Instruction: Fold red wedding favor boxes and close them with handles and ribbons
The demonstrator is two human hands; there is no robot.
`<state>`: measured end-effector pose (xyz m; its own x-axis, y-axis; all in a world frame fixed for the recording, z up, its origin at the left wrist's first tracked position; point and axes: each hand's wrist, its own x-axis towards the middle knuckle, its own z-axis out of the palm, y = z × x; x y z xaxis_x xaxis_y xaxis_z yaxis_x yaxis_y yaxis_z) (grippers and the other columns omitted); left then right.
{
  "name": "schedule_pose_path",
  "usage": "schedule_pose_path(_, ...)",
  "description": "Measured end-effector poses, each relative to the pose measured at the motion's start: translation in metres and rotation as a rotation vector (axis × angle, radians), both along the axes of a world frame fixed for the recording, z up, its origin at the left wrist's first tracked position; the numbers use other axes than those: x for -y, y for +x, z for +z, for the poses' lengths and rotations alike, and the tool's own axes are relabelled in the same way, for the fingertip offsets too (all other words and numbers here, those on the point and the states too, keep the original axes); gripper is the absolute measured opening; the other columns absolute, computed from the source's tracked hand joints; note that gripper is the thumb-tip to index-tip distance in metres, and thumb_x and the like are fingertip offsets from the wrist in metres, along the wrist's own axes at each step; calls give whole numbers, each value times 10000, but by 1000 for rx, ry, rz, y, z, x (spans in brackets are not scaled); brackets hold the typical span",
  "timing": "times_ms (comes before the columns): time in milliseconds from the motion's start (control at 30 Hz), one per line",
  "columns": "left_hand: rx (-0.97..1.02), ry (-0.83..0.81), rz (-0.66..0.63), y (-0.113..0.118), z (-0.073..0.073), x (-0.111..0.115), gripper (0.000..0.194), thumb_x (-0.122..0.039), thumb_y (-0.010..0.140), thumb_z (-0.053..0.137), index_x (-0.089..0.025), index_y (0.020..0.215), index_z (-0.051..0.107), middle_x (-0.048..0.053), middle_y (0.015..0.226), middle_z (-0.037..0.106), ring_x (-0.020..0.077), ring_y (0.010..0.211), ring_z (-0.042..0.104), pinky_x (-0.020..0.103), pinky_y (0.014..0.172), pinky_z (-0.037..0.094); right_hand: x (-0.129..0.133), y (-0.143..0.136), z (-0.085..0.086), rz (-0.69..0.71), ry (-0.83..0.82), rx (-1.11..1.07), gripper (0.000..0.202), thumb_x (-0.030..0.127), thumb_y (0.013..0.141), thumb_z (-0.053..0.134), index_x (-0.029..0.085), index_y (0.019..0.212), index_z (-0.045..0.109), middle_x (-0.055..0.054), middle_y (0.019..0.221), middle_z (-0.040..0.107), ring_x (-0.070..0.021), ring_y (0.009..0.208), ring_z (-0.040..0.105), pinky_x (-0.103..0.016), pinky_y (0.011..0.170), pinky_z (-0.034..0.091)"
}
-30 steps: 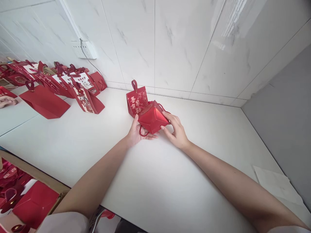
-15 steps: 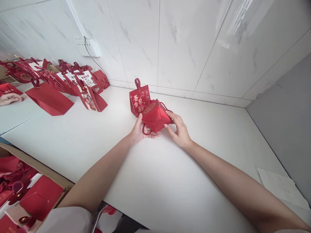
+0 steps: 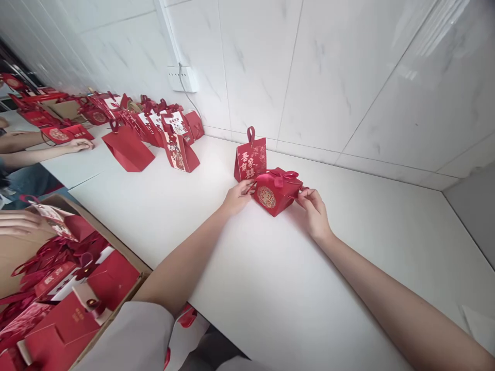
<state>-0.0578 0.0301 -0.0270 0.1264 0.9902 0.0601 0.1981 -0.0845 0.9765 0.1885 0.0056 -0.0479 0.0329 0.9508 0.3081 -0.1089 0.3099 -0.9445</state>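
A red gift box (image 3: 284, 198) with a round gold emblem and a ribbon bow on top sits upright on the white table in the head view. At its left side, my left hand (image 3: 236, 198) has thumb and fingers closed on the box's twisted cord handle. My right hand (image 3: 316, 212) pinches the cord at the opposite side. Right behind stands a red bag-shaped gift box (image 3: 251, 158) with a ribbon loop and pale lettering; the held box hides its lower corner.
Several red gift boxes (image 3: 127, 149) line the wall at left, below a socket (image 3: 181, 79). An open carton (image 3: 143, 273) full of red boxes stands at lower left, with another person's hand (image 3: 19, 222) over it. Another hand (image 3: 79, 146) rests on the far table.
The gift box has gone from tipped, base toward me, to upright on the table. My hands have moved to its two cord sides. The view has swung left.
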Motion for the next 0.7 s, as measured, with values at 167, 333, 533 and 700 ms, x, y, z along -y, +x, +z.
schedule_pose_path(167, -85, 91, 239, -23, 21, -3, 461, -102, 685, 545, -175, 1127, 655, 104, 1183, 694, 235, 1061, 656, 398, 966, 499, 10, -5, 13, 52, -218, -132, 341, 487, 900, 547, 221, 698, 479, -9, 615, 686, -133, 448, 591, -254, 492, 469)
schedule_pose_path(333, -86, 85, 353, -38, 75, 21, 354, -292, 834, 486, -205, 1143, 637, 80, 1111, 705, 222, 969, 678, 398, 914, 505, 11, -6, 11, 7, -304, -166, 369, 507, 850, 626, 202, 670, 524, 1, 567, 650, -103, 426, 562, -212, 447, 427)
schedule_pose_path(533, -594, 152, -283, 0, 128, 35, 778, -501, 642, 782, -272, 1350, 553, 90, 1509, 464, 350, 1366, 437, 401, 1050, 417, 8, -4, 7, 23, -339, -143, 409, 571, 805, 674, 194, 697, 559, -5, 594, 655, -108, 451, 574, -214, 446, 435)
schedule_pose_path(700, -971, 38, -279, 40, 127, 35, 956, -418, 426, 884, -136, 1290, 588, 196, 1240, 610, 420, 1088, 600, 447, 902, 490, 10, -2, 6, 49, -347, -108, 426, 592, 790, 685, 189, 705, 575, -6, 600, 657, -111, 463, 578, -216, 452, 441)
